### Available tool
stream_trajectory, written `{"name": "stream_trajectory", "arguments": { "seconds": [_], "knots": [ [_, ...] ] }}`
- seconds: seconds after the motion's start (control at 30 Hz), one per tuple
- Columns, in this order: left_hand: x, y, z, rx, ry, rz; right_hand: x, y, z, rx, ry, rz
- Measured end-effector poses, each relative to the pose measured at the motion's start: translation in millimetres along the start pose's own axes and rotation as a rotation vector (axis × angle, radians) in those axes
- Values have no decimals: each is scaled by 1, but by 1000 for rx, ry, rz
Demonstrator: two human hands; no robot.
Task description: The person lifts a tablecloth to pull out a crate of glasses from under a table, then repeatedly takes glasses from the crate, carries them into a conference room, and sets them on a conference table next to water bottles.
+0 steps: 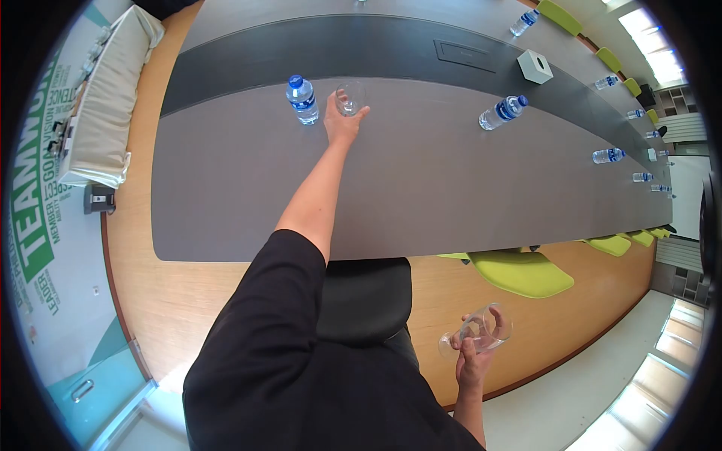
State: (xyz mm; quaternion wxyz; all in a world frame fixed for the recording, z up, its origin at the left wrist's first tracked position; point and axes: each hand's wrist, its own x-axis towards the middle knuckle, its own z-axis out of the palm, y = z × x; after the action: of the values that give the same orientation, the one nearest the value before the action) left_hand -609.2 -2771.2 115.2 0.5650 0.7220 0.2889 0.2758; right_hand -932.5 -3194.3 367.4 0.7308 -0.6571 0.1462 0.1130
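My left hand (343,126) is stretched out over the table, its fingers and thumb curved round a clear drinking glass (350,99). Just left of that glass stands an upright water bottle (303,102) with a blue cap and label. Low on the right, away from the table, my right hand (472,359) grips a clear stemmed glass (487,332). This glass is tilted, with its foot (445,344) towards the left and its bowl towards the upper right.
The long grey table (226,195) carries more water bottles, such as one (502,113) to the right, and a white tissue box (535,68). A black chair (365,301) is right before me. Green chairs (519,272) line the near side. A cloth-covered side table (113,98) stands left.
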Motion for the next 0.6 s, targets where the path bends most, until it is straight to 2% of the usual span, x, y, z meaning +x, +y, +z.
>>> {"name": "stream_trajectory", "arguments": {
  "seconds": [0.6],
  "knots": [
    [7, -8, 15, 24, 127, -48, 6, 6, -10, -25, 3, 4]
  ]
}}
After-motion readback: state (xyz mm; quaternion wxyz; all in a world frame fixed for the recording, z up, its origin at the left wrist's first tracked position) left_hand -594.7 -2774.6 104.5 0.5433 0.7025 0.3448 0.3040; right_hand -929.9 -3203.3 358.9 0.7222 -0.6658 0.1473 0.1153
